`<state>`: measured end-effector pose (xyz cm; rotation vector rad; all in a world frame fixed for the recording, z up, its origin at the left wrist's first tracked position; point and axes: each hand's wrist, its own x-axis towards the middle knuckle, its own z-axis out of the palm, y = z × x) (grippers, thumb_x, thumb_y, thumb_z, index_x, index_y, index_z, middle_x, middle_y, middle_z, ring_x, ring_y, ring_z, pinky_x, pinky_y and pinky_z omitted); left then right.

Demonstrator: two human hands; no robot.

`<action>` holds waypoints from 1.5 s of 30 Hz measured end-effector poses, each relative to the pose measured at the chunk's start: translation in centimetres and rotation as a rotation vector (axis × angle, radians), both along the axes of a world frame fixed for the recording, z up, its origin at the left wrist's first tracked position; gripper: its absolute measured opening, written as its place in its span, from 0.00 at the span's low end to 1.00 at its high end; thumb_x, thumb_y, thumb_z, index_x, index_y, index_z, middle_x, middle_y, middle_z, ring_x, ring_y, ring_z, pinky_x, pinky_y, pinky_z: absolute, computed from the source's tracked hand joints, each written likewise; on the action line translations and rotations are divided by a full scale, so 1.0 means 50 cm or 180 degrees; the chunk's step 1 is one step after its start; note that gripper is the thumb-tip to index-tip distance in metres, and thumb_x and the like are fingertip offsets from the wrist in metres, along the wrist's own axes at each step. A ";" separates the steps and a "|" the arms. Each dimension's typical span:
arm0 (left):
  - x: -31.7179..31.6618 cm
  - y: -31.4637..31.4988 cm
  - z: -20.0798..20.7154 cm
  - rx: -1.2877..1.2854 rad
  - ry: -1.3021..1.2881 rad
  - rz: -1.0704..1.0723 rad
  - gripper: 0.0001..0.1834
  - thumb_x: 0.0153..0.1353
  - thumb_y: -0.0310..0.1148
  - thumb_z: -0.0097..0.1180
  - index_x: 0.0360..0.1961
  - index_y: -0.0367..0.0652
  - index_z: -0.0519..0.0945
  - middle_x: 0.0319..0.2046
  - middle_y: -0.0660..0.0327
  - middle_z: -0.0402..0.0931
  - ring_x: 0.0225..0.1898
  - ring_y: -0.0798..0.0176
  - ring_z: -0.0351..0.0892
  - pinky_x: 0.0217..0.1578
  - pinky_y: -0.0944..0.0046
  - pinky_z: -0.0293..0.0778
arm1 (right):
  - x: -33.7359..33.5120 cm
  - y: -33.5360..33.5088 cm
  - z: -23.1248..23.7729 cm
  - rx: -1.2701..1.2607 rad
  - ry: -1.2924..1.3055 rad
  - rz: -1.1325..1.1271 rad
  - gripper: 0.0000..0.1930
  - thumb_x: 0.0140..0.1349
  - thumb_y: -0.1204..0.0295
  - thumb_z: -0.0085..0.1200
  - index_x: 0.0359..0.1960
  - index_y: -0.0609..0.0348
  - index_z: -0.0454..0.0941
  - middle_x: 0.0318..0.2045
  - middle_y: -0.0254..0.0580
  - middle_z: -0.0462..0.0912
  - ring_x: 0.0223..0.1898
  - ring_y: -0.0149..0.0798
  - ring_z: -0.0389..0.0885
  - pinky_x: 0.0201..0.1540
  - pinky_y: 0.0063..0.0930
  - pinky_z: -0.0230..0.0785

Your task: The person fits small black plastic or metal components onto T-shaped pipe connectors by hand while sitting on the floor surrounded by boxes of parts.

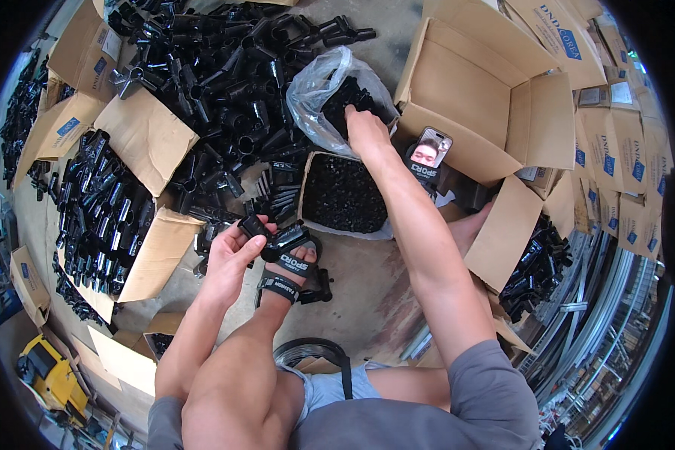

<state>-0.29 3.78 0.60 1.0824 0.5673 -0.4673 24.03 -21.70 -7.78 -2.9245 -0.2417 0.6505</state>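
My left hand (232, 259) is closed round one end of a black tubular fitting (289, 240), which it holds above my sandalled foot. The fitting has a short side piece near my thumb. My right hand (367, 133) reaches into a clear plastic bag (307, 88) of small black parts (349, 101). Its fingers are curled down among them, and the fingertips are hidden, so what they pinch does not show. Just below the bag stands an open carton (301, 196) filled with small black pieces (343, 193).
A big pile of black tubular fittings (232, 82) covers the floor at the far left. More fill an open carton (161, 251) at left. A phone (432, 147) leans by a large open box (465, 90) at right. Metal profiles (585, 315) lie far right.
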 end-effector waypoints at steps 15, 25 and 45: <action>0.042 -0.002 0.023 -0.1334 0.0508 0.0819 0.21 0.75 0.40 0.55 0.62 0.42 0.75 0.56 0.60 0.81 0.56 0.64 0.81 0.58 0.57 0.76 | -0.396 0.110 0.263 0.4482 0.0306 -0.2524 0.10 0.68 0.80 0.59 0.49 0.67 0.78 0.43 0.43 0.87 0.44 0.30 0.85 0.49 0.23 0.78; 0.033 -0.039 0.030 -0.1569 0.0535 0.1031 0.20 0.75 0.41 0.54 0.61 0.42 0.75 0.55 0.57 0.82 0.56 0.61 0.82 0.61 0.55 0.76 | -0.453 0.138 0.259 0.4676 0.0005 -0.2736 0.07 0.69 0.80 0.60 0.47 0.66 0.80 0.38 0.38 0.86 0.33 0.25 0.83 0.38 0.21 0.79; 0.031 -0.055 0.058 -0.0408 -0.0577 0.0568 0.25 0.69 0.33 0.63 0.63 0.36 0.73 0.58 0.53 0.79 0.58 0.62 0.80 0.61 0.57 0.75 | -0.476 0.158 0.188 0.6151 0.0785 -0.3662 0.10 0.70 0.74 0.61 0.48 0.65 0.78 0.36 0.39 0.85 0.35 0.28 0.83 0.43 0.23 0.79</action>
